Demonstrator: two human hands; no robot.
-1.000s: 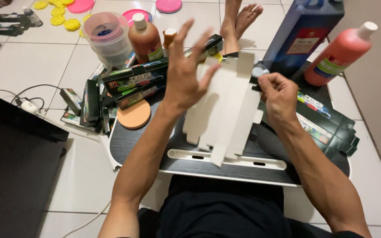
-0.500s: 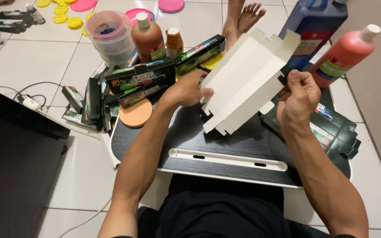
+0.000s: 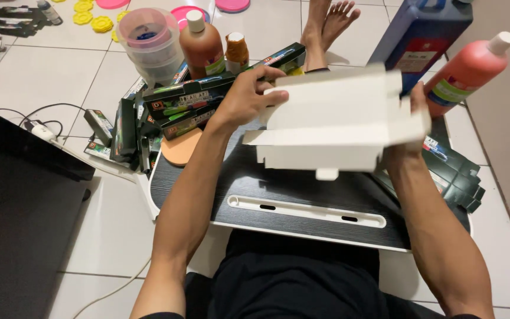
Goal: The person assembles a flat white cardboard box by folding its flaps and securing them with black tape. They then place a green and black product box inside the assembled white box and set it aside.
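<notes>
Both hands, left hand [image 3: 249, 94] and right hand [image 3: 411, 127], hold a white carton [image 3: 337, 121], its inside hidden.

White flat carton [image 3: 340, 121] mid-frame; black-green boxes [image 3: 190, 97] piled left; dark flattened cartons [image 3: 455, 171] right.

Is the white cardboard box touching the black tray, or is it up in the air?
Apart. In the head view the white cardboard box is held up by the left hand and right hand, with bare black tray visible beneath its lower edge.

hands: 2 | white carton [image 3: 337, 118]: 1 | bottles, upper frame: 4 | yellow caps, upper left: 4 | lap desk [image 3: 302, 201]: 1
</notes>
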